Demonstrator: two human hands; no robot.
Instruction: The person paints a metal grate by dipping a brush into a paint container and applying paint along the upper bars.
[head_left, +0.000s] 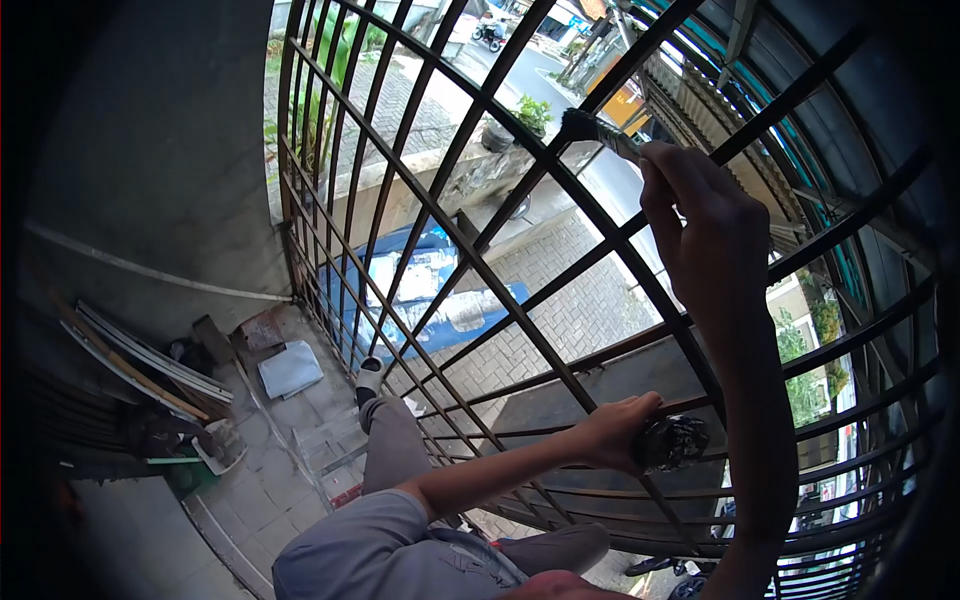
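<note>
Raised at the upper right, my right hand (705, 210) grips a paintbrush (610, 135) by its handle. The brush's dark bristles touch the metal grille (545, 155) near a crossing of its bars. Lower down, my left hand (620, 432) is wrapped round a dark, shiny container (672, 443) beside the grille. What is inside the container cannot be made out.
Beyond the bars are a blue tarp (430, 285), a potted plant (500, 134), paving and a street with a motorcycle (489, 36). Long strips (150, 360) lean at the left. A white sheet (290, 370) lies on the tiled floor far below.
</note>
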